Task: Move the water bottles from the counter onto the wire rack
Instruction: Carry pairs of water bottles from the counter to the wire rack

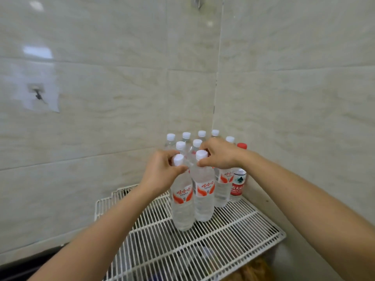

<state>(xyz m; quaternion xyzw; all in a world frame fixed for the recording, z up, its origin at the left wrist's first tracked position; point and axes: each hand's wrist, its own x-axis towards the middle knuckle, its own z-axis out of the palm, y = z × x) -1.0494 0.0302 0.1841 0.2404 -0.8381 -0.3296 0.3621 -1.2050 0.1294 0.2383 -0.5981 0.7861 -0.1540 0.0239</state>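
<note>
A white wire rack (223,240) sits in the tiled corner. Several clear water bottles with white caps and orange-white labels stand on its back part. My left hand (162,171) grips the neck of the front left bottle (182,207), its base resting on the rack wires. My right hand (219,155) holds the neck of the bottle beside it (204,197), which also stands on the rack. A red-capped bottle with a red label (237,185) stands at the far right, against the wall. The bottles behind are partly hidden by my hands.
Tiled walls close the corner behind and to the right of the rack. A wall hook on a clear patch (37,94) is at the left. A dark counter edge (30,262) runs at the lower left. Something orange-brown (253,270) lies under the rack.
</note>
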